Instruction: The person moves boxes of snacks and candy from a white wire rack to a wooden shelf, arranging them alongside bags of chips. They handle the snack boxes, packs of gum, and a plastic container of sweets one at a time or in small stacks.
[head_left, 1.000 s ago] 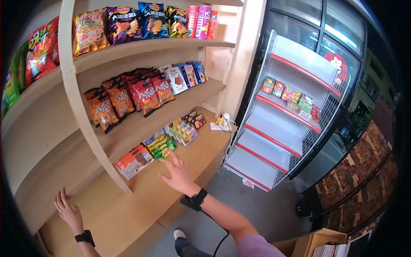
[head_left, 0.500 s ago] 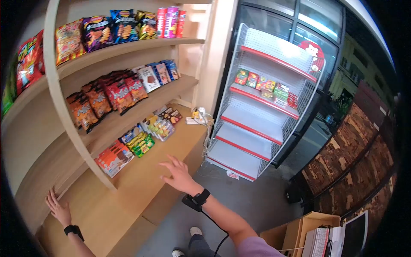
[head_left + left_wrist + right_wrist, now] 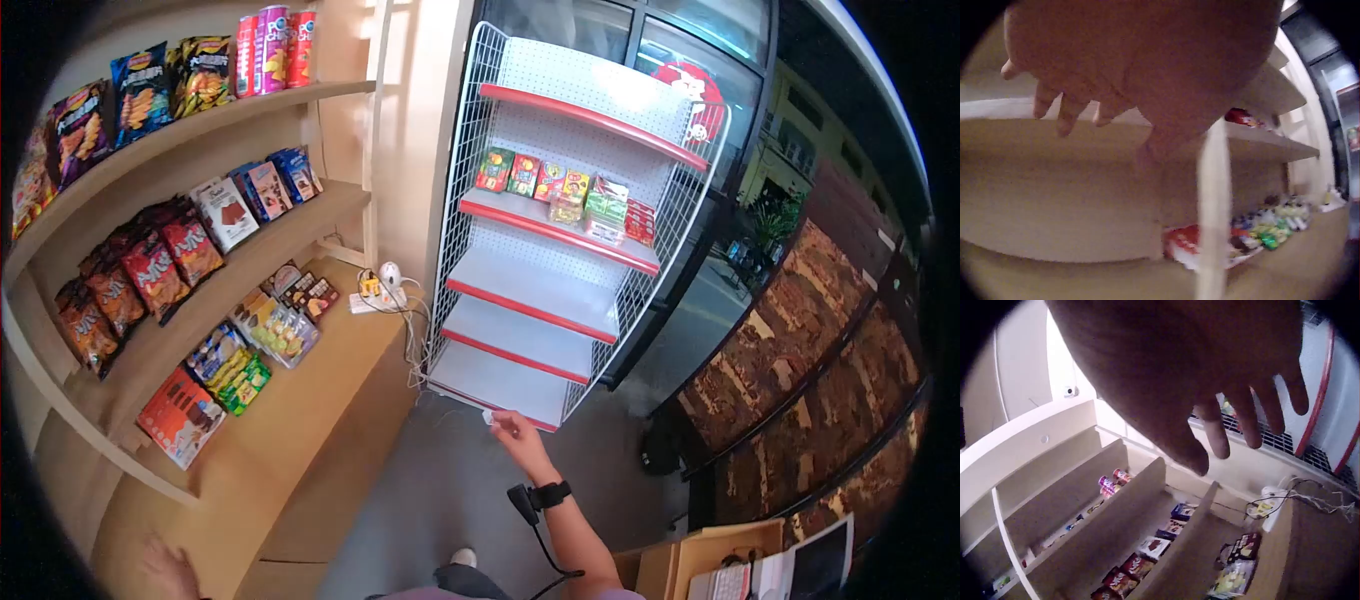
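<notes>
My right hand [image 3: 522,447] is held out over the floor in front of the white wire rack [image 3: 530,280], its fingertips overlapping the rack's low front edge in the head view. In the right wrist view its fingers [image 3: 1249,428] hang loosely apart with nothing between them. Blurred at the lower left, my left hand [image 3: 172,568] is over the wooden counter [image 3: 240,500]. The left wrist view shows that hand's spread fingers [image 3: 1067,115], holding nothing. Boxed sweets [image 3: 523,174] and a clear tub [image 3: 565,210] stand on one tier of the rack.
Wooden shelves at left carry chip bags [image 3: 140,95], snack bags [image 3: 155,270] and crisp cans [image 3: 270,50]. A red snack pack [image 3: 182,415] and green packets [image 3: 240,380] lie on the counter. Cables trail from a power strip [image 3: 375,300]. A keyboard [image 3: 720,582] is at lower right.
The head view has turned right, bringing the rack toward the middle. My right hand has moved away from the counter snacks toward the rack; my left hand has dropped lower in the view.
</notes>
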